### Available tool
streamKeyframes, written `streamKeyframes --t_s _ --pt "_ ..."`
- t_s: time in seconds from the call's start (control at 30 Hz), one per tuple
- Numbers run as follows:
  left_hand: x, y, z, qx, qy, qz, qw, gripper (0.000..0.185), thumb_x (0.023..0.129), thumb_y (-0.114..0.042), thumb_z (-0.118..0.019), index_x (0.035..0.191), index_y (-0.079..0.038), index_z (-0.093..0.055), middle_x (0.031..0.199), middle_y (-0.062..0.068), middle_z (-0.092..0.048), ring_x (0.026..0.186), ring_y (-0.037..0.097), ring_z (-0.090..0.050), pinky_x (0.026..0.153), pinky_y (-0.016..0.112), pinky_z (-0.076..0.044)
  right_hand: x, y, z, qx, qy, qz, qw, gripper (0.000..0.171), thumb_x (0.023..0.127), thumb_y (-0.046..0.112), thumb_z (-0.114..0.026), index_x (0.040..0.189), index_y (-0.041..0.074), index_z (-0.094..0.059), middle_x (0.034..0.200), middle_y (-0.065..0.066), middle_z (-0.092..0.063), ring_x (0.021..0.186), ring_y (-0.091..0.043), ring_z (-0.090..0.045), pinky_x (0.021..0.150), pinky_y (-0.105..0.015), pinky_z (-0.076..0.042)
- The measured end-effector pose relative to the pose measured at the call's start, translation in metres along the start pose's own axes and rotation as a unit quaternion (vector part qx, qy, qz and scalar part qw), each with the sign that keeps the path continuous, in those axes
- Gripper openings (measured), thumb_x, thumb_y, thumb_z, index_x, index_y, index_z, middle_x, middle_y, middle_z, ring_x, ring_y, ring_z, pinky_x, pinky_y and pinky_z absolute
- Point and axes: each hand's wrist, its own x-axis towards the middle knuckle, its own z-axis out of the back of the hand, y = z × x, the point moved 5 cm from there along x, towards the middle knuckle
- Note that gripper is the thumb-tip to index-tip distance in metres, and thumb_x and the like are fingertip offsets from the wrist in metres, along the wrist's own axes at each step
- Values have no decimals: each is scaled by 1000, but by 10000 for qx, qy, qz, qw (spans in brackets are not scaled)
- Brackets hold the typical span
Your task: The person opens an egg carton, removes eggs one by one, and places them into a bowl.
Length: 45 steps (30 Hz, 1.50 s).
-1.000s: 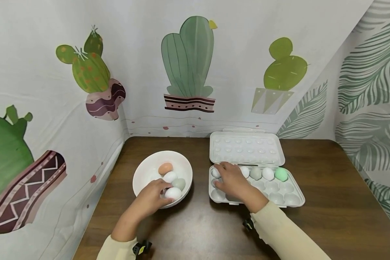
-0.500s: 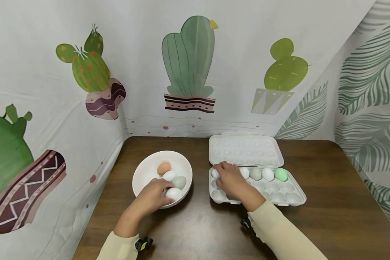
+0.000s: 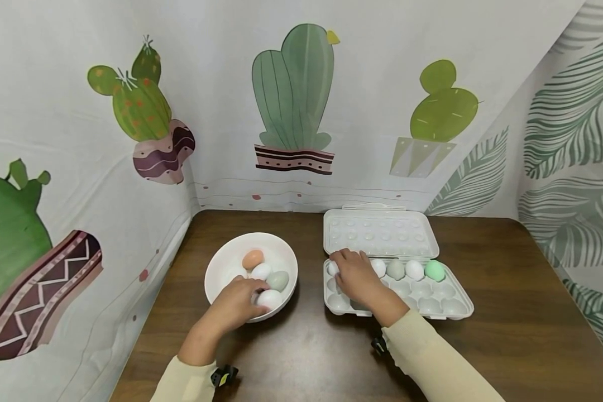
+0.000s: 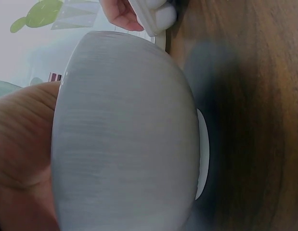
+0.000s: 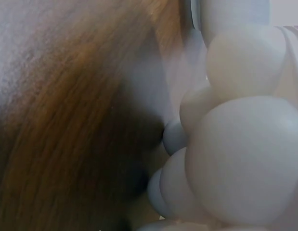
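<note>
White and coloured eggs lie in a white bowl and an open carton.

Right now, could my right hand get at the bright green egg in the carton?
Probably yes: nothing covers the bright green egg and the lid is open, though your right hand is at the other end of the carton.

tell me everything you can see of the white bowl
The white bowl is round, deep and smooth, plastic or ceramic by its look, with a low foot beneath. It stands upright on the left side of the brown table. In it show an orange-brown egg, two white eggs and a grey-green egg. The left hand reaches in over its rim; contact there is unclear.
</note>
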Motion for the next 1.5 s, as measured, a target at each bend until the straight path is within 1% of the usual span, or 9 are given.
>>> streamKeyframes --t_s 0.23,0.4,0.53,0.63,0.8,1.03,1.17,1.33,1.5 --pt "1 -1 0 76 105 152 9998 37 69 -21 -89 103 -14 -76 92 -4 -75 83 17 -55 76 32 -47 0 0 -1 29 -177 111 9998 40 88 9 -74 126 6 -61 122 -17 -63 115 -38 -63 108 -63 -40" --pt "1 -2 0 119 94 50 9999 33 69 -18 -89 100 -14 -76 90 -5 -72 82 17 -56 76 33 -47 -1 0 -2 225 -443 280 9984 36 86 6 -76 120 3 -63 112 -19 -61 101 -40 -63 97 -54 -48" --pt "2 -2 0 109 124 -26 9999 30 70 -16 -86 98 -15 -75 85 -5 -70 80 16 -57 74 34 -47 -2 0 -1 372 -698 424 9960 35 82 2 -77 115 2 -64 106 -19 -59 95 -39 -62 89 -51 -51" --pt "1 -1 0 52 161 80 9998 33 71 -15 -85 102 -13 -74 84 -5 -69 81 16 -58 75 35 -48 -2 0 -1 416 -800 498 9947 36 81 0 -77 114 1 -64 105 -20 -59 94 -39 -62 88 -50 -51" --pt "0 1 0 -47 184 363 9992 39 74 -16 -86 110 -11 -72 90 -3 -70 89 18 -61 83 38 -50 -3 1 -1 454 -856 509 9940 37 81 0 -77 115 1 -64 106 -20 -58 95 -39 -61 88 -50 -51" --pt "1 1 1 -196 126 392 9990 40 74 -15 -87 111 -8 -73 98 2 -73 89 17 -61 84 39 -51 -5 1 8 587 -877 356 9938 38 83 4 -78 119 4 -64 111 -20 -58 100 -38 -60 92 -50 -50" --pt "0 1 4 -261 107 414 9987 39 75 -14 -86 112 -8 -73 100 3 -73 86 16 -58 79 36 -49 -6 2 15 664 -969 346 9925 39 84 3 -78 120 3 -64 113 -20 -59 102 -38 -61 92 -50 -51" --pt "-2 -2 8 -291 -84 273 9992 33 78 -15 -84 108 -9 -73 94 3 -70 78 13 -52 72 32 -45 -11 3 21 820 -1087 338 9901 39 84 3 -78 120 4 -64 114 -20 -59 105 -37 -62 93 -50 -51" --pt "-6 -8 18 -295 -618 78 9976 34 83 -19 -80 113 -6 -71 106 6 -71 81 17 -59 75 34 -50 -18 5 28 992 -1255 263 9868 39 83 5 -79 120 5 -65 115 -19 -58 103 -36 -63 92 -49 -53"
